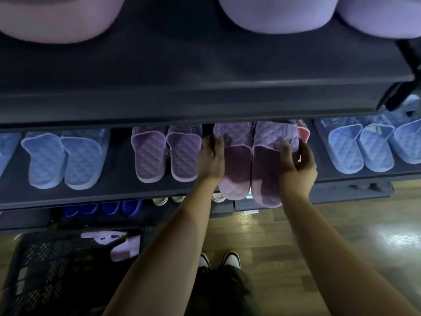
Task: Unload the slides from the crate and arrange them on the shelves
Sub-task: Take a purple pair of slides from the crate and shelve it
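At shelf [118, 179] edge, fingers [216, 144] flank 2 slides [237, 169].

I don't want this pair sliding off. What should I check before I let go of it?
1. Right hand grips the purple pair by its strap: ok.
2. Left hand lies against the pair's left side; grip: cannot tell.
3. Heels on the middle shelf: not ok, they overhang its front edge.
4. Gap to the neighbouring purple pair: ok.
5. Crate emptied: not ok, lilac slides inside.
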A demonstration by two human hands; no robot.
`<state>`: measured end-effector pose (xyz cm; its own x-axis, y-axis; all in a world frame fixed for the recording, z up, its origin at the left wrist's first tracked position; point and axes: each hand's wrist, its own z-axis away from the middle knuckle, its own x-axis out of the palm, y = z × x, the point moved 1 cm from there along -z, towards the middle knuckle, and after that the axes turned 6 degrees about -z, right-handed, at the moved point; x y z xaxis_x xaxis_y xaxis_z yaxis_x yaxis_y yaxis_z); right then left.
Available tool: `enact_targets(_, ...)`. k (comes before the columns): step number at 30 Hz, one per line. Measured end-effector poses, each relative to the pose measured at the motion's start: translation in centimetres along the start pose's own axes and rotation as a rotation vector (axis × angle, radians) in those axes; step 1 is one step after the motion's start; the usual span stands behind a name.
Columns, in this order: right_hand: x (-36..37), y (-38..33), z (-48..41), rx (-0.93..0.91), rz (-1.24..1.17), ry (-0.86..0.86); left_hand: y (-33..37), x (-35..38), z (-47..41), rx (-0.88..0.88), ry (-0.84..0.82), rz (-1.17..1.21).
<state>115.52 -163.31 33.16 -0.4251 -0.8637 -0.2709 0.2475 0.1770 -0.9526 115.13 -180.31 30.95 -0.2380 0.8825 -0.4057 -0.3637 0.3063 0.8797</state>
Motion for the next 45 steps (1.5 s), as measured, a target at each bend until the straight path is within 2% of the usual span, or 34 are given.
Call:
enact_targets(9, 3.1, 1.2, -2.4, -0.113, 0.142, -0.037, -2.4, 0.7, -2.0, 0.067, 0.051, 0.107)
enact_targets(17, 7.1, 1.4, -0.9, -0.155, 0.167, -0.166, -5.5, -2.6, -3.4, 0.05, 0.204, 0.041)
enact_targets(26, 10.8, 1.1, 0.6, -0.248, 0.209, -0.221, -6.8, -6.7, -4.2, 0.05, 0.248, -0.037)
enact_targets(39, 13.7, 3.7, -0.2, -0.158, 0.13, -0.299, -7.3, -6.7, -5.3, 0.052, 0.371, -0.054)
enact_targets(45, 13.9, 4.3, -1.3, -0.211, 0.147, -0.31, -7.5, -5.5, -6.3, 0.049, 0.367, -0.071)
